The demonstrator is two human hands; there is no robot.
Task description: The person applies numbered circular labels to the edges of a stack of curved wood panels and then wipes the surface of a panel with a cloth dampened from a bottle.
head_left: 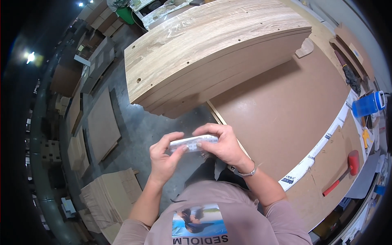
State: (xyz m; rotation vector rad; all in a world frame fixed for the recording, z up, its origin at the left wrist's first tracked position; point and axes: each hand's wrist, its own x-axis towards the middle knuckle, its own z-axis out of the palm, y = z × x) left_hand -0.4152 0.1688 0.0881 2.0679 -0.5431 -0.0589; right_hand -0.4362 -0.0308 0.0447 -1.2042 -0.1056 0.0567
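Observation:
Both of my hands hold a small flat white packet point(192, 143) in front of my chest, over the grey floor. My left hand point(163, 157) pinches its left end with thumb and fingers. At the packet's right end, my right hand point(222, 145) wraps over the top; a metal watch sits on that wrist. The packet lies level between the two hands. What is inside it cannot be seen.
A tall stack of light wood panels point(212, 53) with drilled holes rests on a brown workbench point(286, 110) to my right. A red-handled mallet point(345, 171), a blue container point(367, 105) and a white strip point(318, 149) lie at the bench's right. Cardboard sheets point(104, 192) lean at lower left.

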